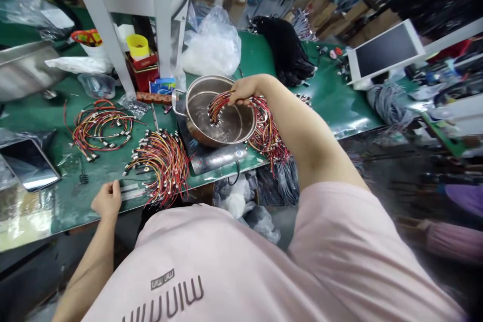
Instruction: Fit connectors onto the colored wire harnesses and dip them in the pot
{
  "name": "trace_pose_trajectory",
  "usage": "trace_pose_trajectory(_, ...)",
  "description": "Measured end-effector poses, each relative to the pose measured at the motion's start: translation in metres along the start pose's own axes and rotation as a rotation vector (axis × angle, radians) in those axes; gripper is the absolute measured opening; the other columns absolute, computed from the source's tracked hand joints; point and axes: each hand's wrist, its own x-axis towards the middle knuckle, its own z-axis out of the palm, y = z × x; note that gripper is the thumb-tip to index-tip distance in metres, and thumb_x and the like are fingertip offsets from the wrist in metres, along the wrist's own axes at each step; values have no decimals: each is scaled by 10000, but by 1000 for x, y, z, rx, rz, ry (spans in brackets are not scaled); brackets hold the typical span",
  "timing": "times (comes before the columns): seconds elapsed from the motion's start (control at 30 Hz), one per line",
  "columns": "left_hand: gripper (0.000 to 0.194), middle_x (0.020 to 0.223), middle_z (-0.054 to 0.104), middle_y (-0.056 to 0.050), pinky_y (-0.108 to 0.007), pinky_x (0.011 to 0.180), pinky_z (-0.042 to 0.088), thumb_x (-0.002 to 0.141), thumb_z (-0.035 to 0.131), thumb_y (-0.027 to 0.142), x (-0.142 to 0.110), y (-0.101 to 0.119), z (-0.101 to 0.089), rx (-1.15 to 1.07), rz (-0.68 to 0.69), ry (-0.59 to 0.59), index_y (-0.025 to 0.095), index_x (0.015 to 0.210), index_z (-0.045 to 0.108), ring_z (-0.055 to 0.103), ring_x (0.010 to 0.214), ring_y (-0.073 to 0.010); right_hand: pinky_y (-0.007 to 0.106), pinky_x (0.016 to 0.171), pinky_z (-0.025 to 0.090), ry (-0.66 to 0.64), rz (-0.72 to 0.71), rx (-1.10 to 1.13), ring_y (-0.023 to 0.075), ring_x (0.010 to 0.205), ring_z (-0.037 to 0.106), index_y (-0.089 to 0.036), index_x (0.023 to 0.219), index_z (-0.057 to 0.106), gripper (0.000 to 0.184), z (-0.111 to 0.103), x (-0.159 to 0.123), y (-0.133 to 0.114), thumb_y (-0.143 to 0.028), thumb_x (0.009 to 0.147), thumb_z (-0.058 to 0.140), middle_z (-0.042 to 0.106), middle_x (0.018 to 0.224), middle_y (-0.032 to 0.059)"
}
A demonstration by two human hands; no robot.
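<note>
My right hand (245,89) grips a bundle of red, yellow and black wires (221,104) at the right rim of a metal pot (194,91). The bundle's connector ends hang down inside the pot, over or in what looks like clear liquid; contact is hard to tell. At the front edge of the table, my left hand (107,200) is closed, its fingers curled together, and what they hold, if anything, cannot be made out. Pale flat strips (132,191) lie just right of it. Beyond them is a pile of similar wires (162,163) with white connectors.
The pot stands on a dark hot plate (217,160). More wires (267,136) lie right of it, and looped wires (100,128) to the left. A phone (28,165), plastic bag (213,45), black cable bundle (283,48) and white frame post (162,25) surround the area.
</note>
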Motion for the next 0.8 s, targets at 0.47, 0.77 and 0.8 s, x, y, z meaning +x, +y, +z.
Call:
trace_pose_trajectory(0.47,416,910,703,-105,-325,668,366,874,425,521,0,9,5,110,-85,39,205,1023,650,627,827,-283,254,445,368,-130,-59,-172,82,382,417,-105,602,636,312,13,50,14,-363,705,780,470,433,-38)
trace_pose_trajectory(0.77,399,876,706,-103,-343,705,411,886,417,516,0,8,10,171,-105,57,210,995,649,644,842,-284,267,583,482,-72,18,-690,161,578,605,-70,766,676,357,18,54,13,-424,775,718,615,591,45)
trace_pose_trajectory(0.8,400,883,708,-105,-348,712,417,889,414,514,0,9,10,176,-106,53,210,998,650,647,849,-287,266,594,489,-64,28,-725,174,616,624,-61,832,685,367,19,53,11,-425,785,707,637,635,59)
